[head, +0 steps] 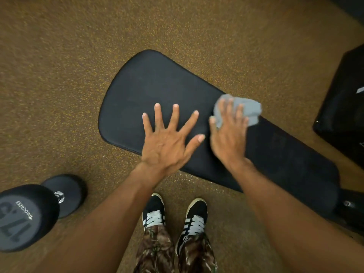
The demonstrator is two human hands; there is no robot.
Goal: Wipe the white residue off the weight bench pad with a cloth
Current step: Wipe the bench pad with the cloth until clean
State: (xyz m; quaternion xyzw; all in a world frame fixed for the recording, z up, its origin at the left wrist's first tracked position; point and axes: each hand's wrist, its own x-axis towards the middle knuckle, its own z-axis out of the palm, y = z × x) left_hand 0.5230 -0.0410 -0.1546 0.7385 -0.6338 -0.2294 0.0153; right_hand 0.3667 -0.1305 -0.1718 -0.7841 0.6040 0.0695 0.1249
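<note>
A black weight bench pad [149, 89] runs from the upper middle down to the right, wide at its far end. My left hand [169, 142] lies flat on the pad near its front edge, fingers spread, holding nothing. My right hand [228, 133] presses a crumpled grey cloth [248, 109] against the pad's far edge, just right of the left hand. The right hand is blurred. I see no clear white residue on the dark surface.
A black dumbbell [29, 213] marked 17.5 lies on the speckled brown floor [59, 75] at the lower left. My two black shoes [173, 211] stand below the pad. A black box-like object [346, 107] sits at the right edge. The bench frame [348, 205] shows lower right.
</note>
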